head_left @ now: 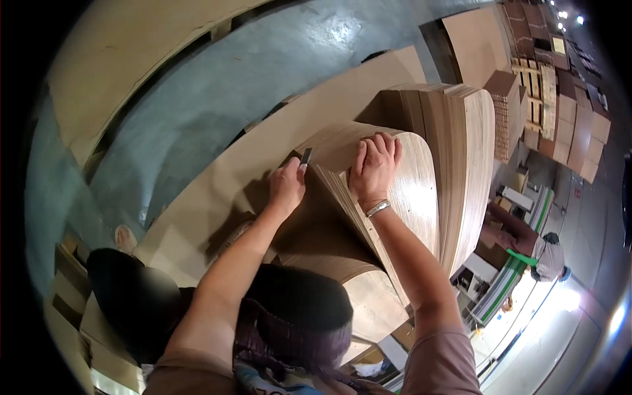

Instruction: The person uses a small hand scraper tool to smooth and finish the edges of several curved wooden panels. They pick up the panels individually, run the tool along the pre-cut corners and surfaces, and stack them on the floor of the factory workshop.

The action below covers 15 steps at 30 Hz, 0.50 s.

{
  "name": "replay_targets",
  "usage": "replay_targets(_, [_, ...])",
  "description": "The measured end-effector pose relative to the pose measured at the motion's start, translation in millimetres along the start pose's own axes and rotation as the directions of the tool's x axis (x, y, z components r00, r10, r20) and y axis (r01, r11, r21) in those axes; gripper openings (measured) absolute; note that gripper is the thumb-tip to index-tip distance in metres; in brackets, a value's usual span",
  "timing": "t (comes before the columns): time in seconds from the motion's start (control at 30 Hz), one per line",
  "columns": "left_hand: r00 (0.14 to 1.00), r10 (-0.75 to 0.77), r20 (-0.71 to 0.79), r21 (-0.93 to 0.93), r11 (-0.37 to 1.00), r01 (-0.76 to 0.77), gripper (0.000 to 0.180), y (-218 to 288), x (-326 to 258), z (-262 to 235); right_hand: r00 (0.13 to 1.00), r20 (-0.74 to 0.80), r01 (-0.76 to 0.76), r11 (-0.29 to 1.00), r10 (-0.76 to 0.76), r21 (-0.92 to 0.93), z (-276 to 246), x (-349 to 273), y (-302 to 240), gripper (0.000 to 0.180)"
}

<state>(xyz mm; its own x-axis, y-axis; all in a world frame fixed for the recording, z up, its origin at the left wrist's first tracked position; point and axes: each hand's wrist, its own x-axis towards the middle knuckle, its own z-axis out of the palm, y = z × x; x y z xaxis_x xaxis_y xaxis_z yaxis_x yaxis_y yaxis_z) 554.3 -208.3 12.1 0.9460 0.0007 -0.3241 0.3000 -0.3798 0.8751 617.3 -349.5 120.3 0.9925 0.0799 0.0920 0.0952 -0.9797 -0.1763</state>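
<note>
Right hand (pixel 374 164) flat on top panel (pixel 408 191), fingers spread, gripping nothing. Left hand (pixel 287 187) closed on small dark tool (pixel 307 156) at stack edge (pixel 339 191). Panels stand on edge, long axis running away from person; left hand nearer edge.

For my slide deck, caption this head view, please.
Right hand steadies stacked plywood sheets; left hand holds small tool at their edge.

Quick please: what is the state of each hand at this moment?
Left hand: closed on a small dark tool at the edge of the wood sheets.
Right hand: open, pressed flat on the top sheet.
</note>
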Motion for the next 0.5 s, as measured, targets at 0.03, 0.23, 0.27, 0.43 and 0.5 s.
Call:
replay_targets(0.03, [0.998, 0.056, -0.023, -0.026, 0.998, -0.056, 0.015, 0.5, -10.5, -0.1, 1.000, 0.005, 0.020, 1.000, -0.020, -0.003, -0.8, -2.0, -1.4, 0.021])
replay_targets(0.23, [0.993, 0.107, -0.040, -0.232, 0.966, -0.113, 0.015, 14.2, -10.0, 27.9, 0.999, -0.001, 0.037, 0.999, -0.038, -0.034, -7.3, -3.2, 13.3, 0.022])
replay_targets(0.27, [0.999, 0.034, 0.006, -0.250, 0.968, -0.032, 0.015, 2.8, 2.9, 23.8, 0.999, -0.020, 0.035, 0.999, -0.036, -0.032, -4.3, -0.9, 9.5, 0.021])
replay_targets(0.43, [0.979, 0.129, -0.155, -0.166, 0.974, -0.154, 0.014, 18.0, -20.9, 33.2, 1.000, -0.018, 0.023, 0.998, -0.024, -0.051, -7.4, -3.8, 17.5, 0.021])
replay_targets(0.5, [0.993, 0.077, -0.090, -0.183, 0.979, -0.092, 0.014, 28.8, -31.9, 31.9, 1.000, 0.016, 0.005, 0.998, -0.005, -0.058, -11.3, -3.1, 15.7, 0.020])
